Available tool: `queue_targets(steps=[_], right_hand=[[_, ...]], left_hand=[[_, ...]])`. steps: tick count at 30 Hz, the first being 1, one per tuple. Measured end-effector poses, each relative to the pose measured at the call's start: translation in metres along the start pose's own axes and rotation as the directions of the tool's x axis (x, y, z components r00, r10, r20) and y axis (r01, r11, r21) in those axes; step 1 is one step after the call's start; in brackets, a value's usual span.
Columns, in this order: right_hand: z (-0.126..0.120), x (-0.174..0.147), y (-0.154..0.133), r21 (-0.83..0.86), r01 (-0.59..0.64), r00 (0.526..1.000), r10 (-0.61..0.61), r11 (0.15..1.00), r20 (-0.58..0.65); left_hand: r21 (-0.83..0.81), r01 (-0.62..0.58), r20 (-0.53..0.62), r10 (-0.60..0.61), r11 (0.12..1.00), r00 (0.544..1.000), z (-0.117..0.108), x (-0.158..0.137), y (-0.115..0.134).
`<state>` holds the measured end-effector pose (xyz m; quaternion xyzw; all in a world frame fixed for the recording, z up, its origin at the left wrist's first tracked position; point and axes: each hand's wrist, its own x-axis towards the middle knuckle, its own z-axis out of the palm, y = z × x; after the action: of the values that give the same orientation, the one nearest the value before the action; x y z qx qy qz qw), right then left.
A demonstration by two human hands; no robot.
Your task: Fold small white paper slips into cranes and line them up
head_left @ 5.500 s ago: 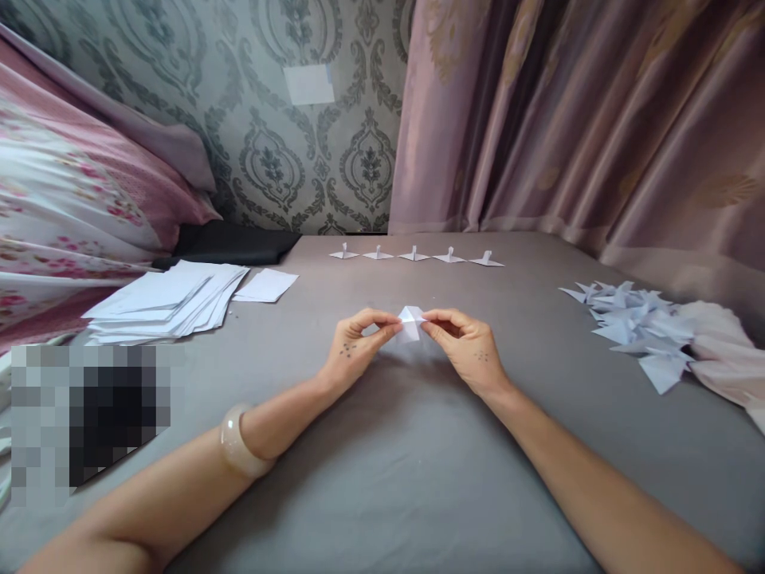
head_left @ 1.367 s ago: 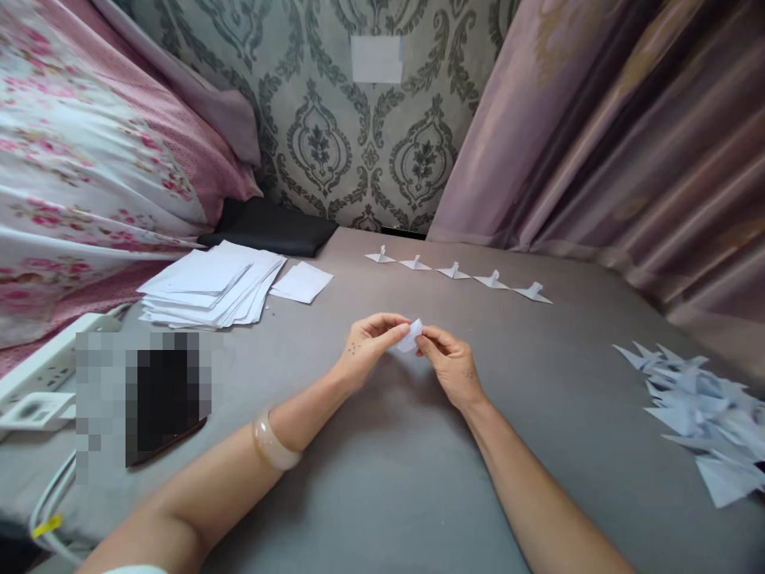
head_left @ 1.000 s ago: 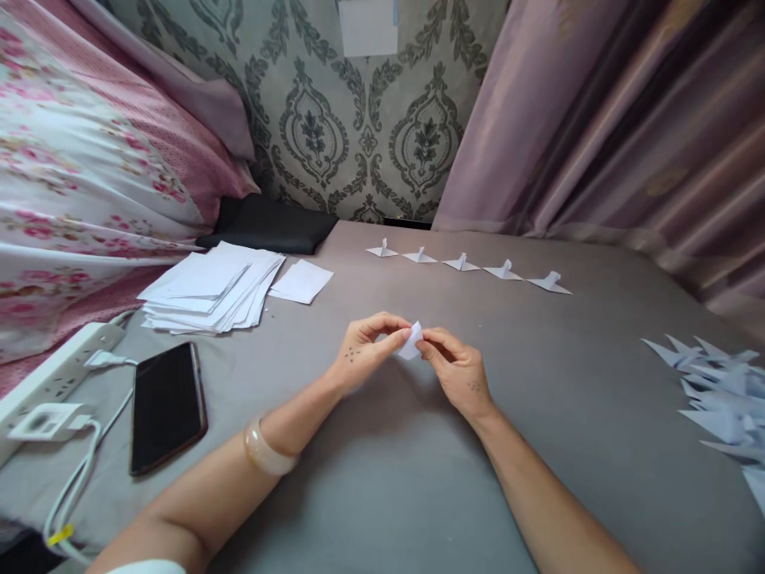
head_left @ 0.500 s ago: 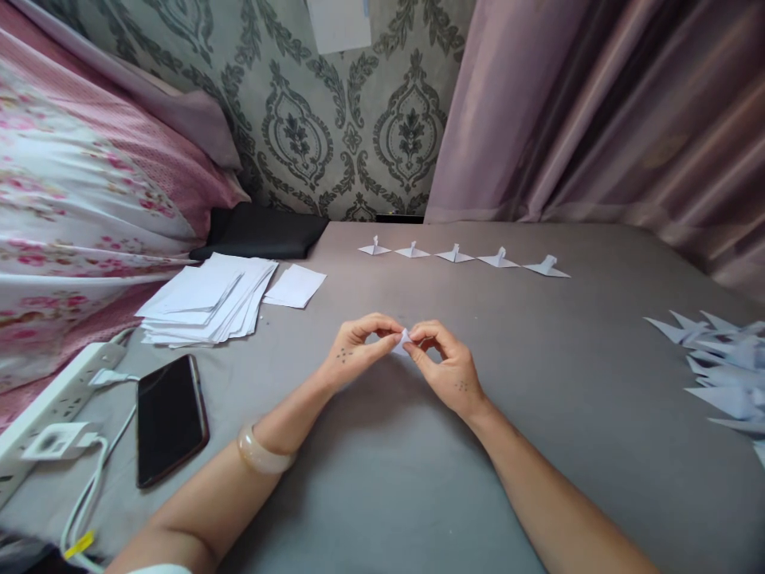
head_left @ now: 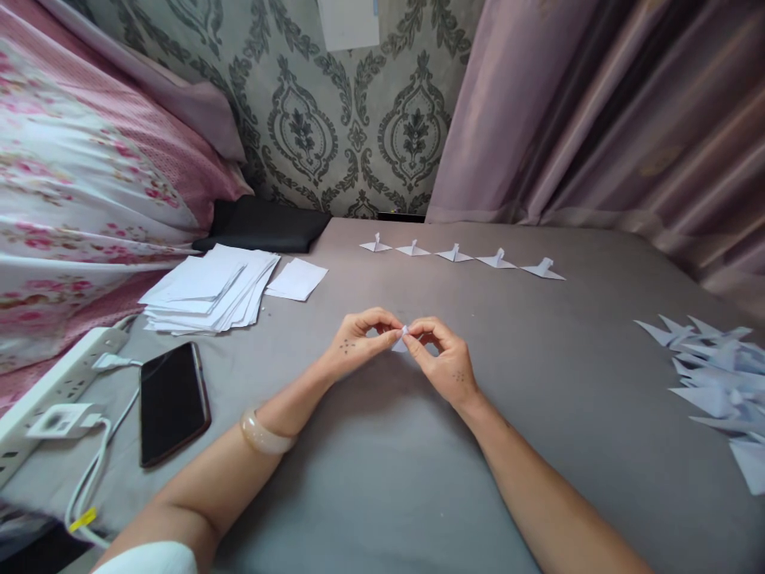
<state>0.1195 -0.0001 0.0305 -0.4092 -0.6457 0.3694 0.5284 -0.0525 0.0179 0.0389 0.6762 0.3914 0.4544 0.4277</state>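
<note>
Between my two hands is a small folded white paper [head_left: 402, 343], mostly covered by my fingers. My left hand [head_left: 364, 336] pinches it from the left with thumb and fingertips. From the right, my right hand [head_left: 443, 351] grips the same paper between thumb and index finger, and the fingertips of both hands nearly meet. Beyond them, a row of several folded paper cranes [head_left: 456, 253] stands along the far part of the grey surface.
A stack of white paper sheets [head_left: 203, 299] and a smaller pile of paper squares [head_left: 297, 279] lie at left. Nearer are a phone [head_left: 173, 402] and a power strip [head_left: 65, 395] with cables. More folded cranes [head_left: 720, 367] are heaped at right. A black pouch [head_left: 263, 223] lies at the back.
Both hands stay close together on the folded paper, with only small finger shifts. The whole view has tilted slightly.
</note>
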Motion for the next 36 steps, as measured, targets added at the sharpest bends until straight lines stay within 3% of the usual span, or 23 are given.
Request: queue_targets(steps=[11, 22, 28, 32, 36], right_hand=[[0.000, -0.001, 0.004, 0.026, -0.016, 0.999, 0.014, 1.000, 0.046], [-0.003, -0.002, 0.000, -0.050, 0.033, 0.996, -0.028, 0.998, 0.089], [-0.002, -0.002, -0.003, -0.060, 0.011, 0.993, -0.004, 0.998, 0.115], [0.001, -0.003, 0.000, -0.042, -0.081, 0.995, 0.083, 0.996, 0.055], [0.004, -0.003, 0.003, -0.010, -0.164, 0.983, 0.163, 0.986, -0.080]], left_hand=[[-0.045, 0.100, 0.029, -0.099, 0.994, 0.995, 0.001, -0.001, 0.011], [-0.017, 0.141, 0.187, -0.136, 0.990, 0.973, -0.006, -0.001, 0.008], [-0.085, 0.194, 0.238, -0.169, 0.977, 0.957, -0.007, 0.000, 0.009], [-0.176, 0.239, 0.234, -0.195, 0.955, 0.952, -0.006, 0.000, 0.008], [-0.242, 0.256, 0.223, -0.203, 0.936, 0.953, 0.001, -0.002, 0.006]])
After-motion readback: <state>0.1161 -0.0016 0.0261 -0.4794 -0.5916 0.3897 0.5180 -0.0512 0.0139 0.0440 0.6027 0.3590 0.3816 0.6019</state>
